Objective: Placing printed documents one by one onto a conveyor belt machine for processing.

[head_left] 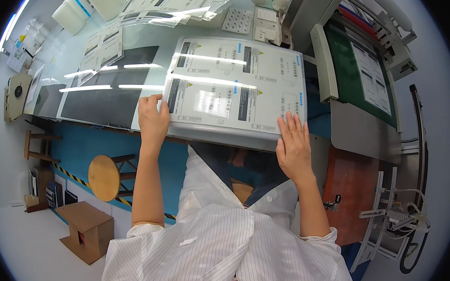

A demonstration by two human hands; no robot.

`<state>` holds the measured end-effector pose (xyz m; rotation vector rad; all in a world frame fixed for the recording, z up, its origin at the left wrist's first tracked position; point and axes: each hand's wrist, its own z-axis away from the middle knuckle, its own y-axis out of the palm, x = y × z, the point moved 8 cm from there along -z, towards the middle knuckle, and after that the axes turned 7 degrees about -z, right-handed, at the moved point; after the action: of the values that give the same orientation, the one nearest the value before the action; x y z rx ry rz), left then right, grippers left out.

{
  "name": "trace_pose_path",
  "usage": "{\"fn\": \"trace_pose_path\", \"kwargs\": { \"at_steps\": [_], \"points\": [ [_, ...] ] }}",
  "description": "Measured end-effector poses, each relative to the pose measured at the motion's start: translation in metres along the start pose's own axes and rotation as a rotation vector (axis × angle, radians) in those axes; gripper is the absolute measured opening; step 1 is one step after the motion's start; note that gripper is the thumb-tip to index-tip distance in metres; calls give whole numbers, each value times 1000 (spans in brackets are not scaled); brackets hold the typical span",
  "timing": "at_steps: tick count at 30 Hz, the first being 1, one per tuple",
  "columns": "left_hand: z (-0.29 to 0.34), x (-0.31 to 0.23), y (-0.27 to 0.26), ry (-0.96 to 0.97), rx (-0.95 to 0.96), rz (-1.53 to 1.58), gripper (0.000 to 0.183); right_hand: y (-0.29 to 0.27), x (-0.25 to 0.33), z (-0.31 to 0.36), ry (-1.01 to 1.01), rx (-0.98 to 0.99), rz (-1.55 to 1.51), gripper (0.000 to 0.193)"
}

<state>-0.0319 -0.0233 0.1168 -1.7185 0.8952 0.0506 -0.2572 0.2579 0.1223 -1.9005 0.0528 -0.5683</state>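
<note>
In front of me lies a stack of printed label sheets [216, 96], glossy on top, with black blocks, blue print and small yellow triangles. Ceiling lights reflect across it. My left hand [153, 119] is at its left edge, fingers curled in and thumb against the side. Whether anything is pinched there is hidden. My right hand [294, 145] rests flat on the near right corner, its fingers stretched out over the top sheet. The stack's near side overhangs or meets the table's front edge.
More printed sheets [168, 6] are piled at the back, near white rolls [73, 15]. A dark panel [112, 88] lies under the glass tabletop at left. To the right stands a machine with a green bed [341, 43] bearing a printed sheet. A round stool [104, 176] and cardboard box [87, 228] stand below left.
</note>
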Motion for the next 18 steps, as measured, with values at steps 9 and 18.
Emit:
{"fn": "trace_pose_path", "kwargs": {
  "at_steps": [9, 18],
  "points": [
    [-28, -6, 34, -8, -25, -8, 46, -12, -29, -8, 40, -121, -168, 34],
    [-25, -6, 56, -79, 105, -61, 54, -45, -232, 46, 517, -357, 73, 44]
  ]
}}
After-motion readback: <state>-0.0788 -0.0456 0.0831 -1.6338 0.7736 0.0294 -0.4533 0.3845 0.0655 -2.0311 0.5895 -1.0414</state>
